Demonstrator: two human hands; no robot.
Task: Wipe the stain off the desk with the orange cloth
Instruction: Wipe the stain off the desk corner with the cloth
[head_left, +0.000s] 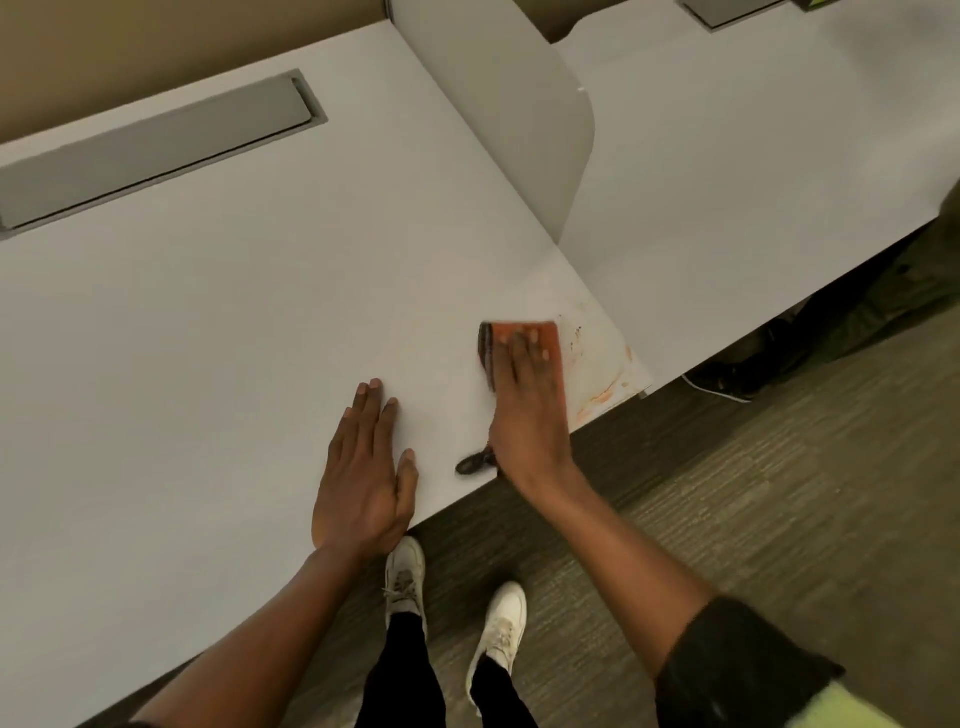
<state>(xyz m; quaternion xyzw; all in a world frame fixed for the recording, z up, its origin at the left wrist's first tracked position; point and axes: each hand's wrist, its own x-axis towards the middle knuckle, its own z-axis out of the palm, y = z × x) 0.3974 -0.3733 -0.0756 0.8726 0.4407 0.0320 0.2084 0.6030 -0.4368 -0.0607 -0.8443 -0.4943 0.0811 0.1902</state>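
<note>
Wiping step under way. The right hand (524, 410) lies flat, fingers extended, pressing the orange cloth (524, 345) onto the tabletop (234, 322); its grip is an open-palm press, not a pinch. The stain (597, 374), an orange-brown smear, lies just beside the cloth, toward the tabletop's near corner, largely unwiped. The left hand (363, 473), open and empty, rests flat, farther from the stain than the cloth. Next move, as judged: slide the cloth across the stain under steady downward pressure.
</note>
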